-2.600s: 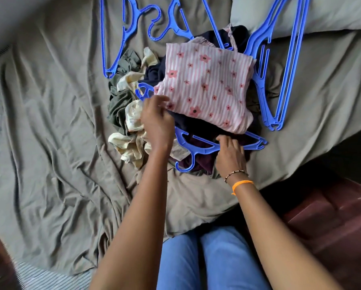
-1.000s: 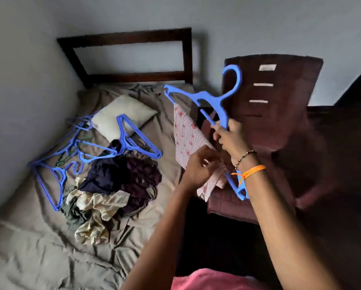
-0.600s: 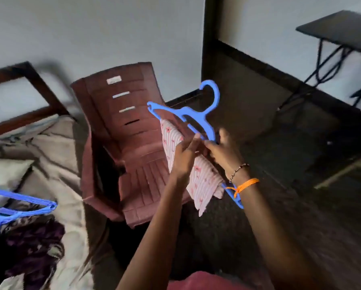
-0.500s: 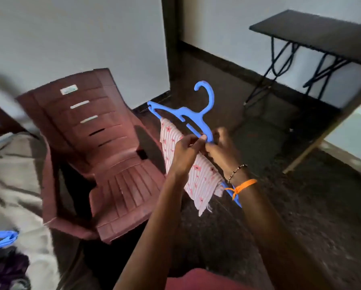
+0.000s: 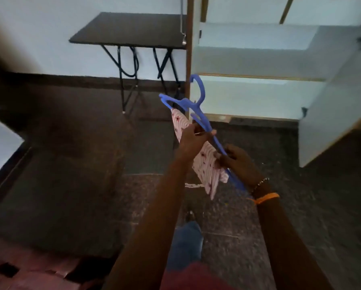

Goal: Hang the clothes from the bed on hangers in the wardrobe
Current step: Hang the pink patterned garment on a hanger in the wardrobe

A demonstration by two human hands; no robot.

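Left hand pinches pink striped garment against blue hanger; right hand grips hanger's lower arm, likely steadying it while the cloth is seated. Hook points up toward the open wardrobe ahead; black counter beyond.

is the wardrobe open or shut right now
Open: the wardrobe shows bare pale shelves, and its door is swung out on the right.

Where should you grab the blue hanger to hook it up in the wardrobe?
Probably the neck just below the hook of the blue hanger, coming from underneath. The hook points up and is bare, while the pink striped garment drapes over the lower arm, where both hands now hold.
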